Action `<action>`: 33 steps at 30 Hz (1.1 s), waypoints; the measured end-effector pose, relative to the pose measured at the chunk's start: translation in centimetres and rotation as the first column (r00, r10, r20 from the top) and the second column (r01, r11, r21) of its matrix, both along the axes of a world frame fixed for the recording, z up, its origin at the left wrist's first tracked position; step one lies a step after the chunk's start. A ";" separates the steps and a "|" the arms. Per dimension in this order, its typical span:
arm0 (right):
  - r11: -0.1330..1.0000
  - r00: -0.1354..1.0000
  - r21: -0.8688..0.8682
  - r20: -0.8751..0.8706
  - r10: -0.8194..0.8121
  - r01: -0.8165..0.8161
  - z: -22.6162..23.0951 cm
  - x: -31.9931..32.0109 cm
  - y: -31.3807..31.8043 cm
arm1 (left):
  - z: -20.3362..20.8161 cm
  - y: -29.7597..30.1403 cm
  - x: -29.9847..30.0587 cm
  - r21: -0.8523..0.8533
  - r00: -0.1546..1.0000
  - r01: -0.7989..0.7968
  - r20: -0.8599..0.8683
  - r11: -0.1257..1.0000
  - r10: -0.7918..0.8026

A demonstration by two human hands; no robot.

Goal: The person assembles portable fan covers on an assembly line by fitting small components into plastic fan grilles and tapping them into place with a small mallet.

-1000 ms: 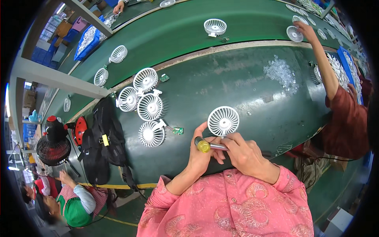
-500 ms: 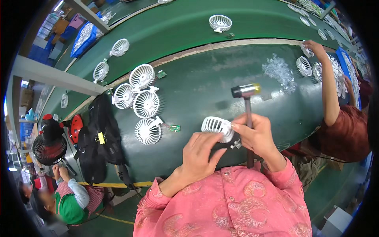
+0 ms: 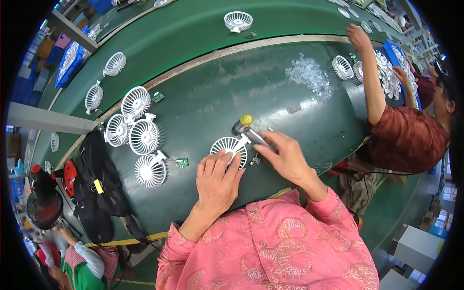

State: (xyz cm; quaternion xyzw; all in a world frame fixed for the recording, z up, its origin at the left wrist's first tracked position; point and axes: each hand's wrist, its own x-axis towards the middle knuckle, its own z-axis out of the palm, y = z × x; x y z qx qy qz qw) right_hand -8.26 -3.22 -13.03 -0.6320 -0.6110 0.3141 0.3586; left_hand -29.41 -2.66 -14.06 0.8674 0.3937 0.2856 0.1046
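A round white fan cage (image 3: pixel 224 144) lies on the green table in front of me, its short white neck pointing up and right. My left hand (image 3: pixel 216 182) presses it down, with the fingers over its near part. My right hand (image 3: pixel 286 155) is wrapped round the handle of a small hammer (image 3: pixel 246 126) with a metal head and yellow tip. The hammer head is just beyond the cage's neck; whether they touch I cannot tell. Beside the cage, partly below my right hand, lies a small circuit board (image 3: pixel 255 160).
Several fan cages (image 3: pixel 143 137) stand to the left, one with a green circuit board (image 3: pixel 181 163). Small clear pieces (image 3: pixel 309 75) lie heaped at the back right. A black bag (image 3: pixel 104 179) rests at the left. A co-worker's arm (image 3: pixel 372 82) reaches over the right side. Beyond runs a green conveyor belt (image 3: pixel 183 43).
The fan cage has gone from being held up between both hands to lying on the table under my left hand. The hammer, upright before, has tipped toward the cage's neck.
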 end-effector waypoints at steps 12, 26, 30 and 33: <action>0.988 0.976 0.126 0.209 0.063 -0.091 0.4 0.3 -2.6 | -0.1 0.0 0.1 0.023 1.000 0.001 0.026 1.000 -0.001; 0.994 0.931 0.040 0.348 -0.113 0.106 -2.2 2.2 2.7 | -0.1 -0.4 -0.9 -0.007 0.999 0.030 0.018 1.000 -0.029; 0.978 0.912 0.153 0.362 -0.190 0.143 -2.7 2.8 3.7 | -0.3 -0.4 -1.0 -0.013 0.999 0.028 0.018 1.000 -0.027; 0.977 0.910 0.043 0.357 -0.210 0.208 -2.2 3.5 4.9 | -0.2 -0.4 -1.0 -0.002 0.999 0.034 0.034 0.999 -0.034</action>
